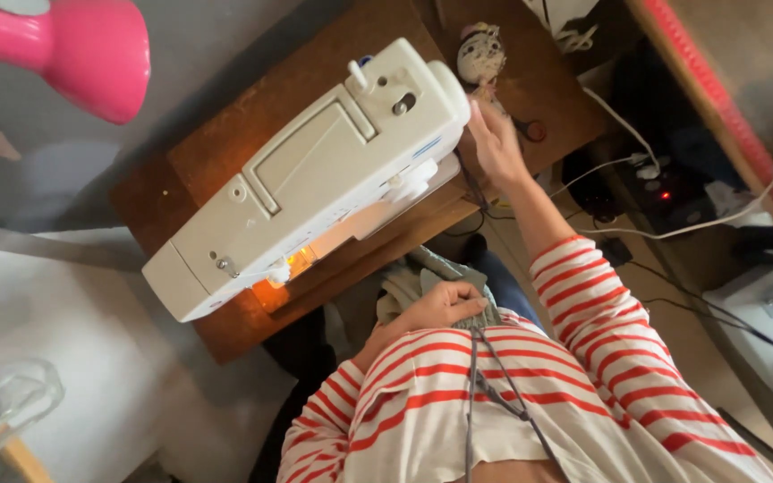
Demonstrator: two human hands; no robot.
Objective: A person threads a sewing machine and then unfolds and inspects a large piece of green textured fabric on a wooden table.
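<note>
Fingers first: on my left hand [440, 307] they're curled down tight over a bundle of grey-green cloth [422, 282] in my lap, so that hand is holding fabric, knuckles up. The cloth sits under the fingers and spills out past them towards the table edge, just below the lit needle end of the sewing machine [315, 174].

I'd judge that cloth soft and light, floppy, nothing to break; it will sag wherever it isn't gathered, so a bunched grip near the edge is the sensible hold.

Moving right, the machine lies across the wooden table [225, 134], white, hard-shelled and surely heavy. Not something to shove one-handed. Its round handwheel end points up and to the right.

Further right, my right hand [496, 143] is stretched out at that handwheel end, palm against the machine's side, fingers reaching up along it. I can't tell whether they're gripping the wheel or just resting flat; the body hides the tips. A dark cord [476, 192] hangs down just below that wrist.

Beyond the hand, a small patterned pincushion [480, 54] sits on the table, near the fingertips but apart.
</note>
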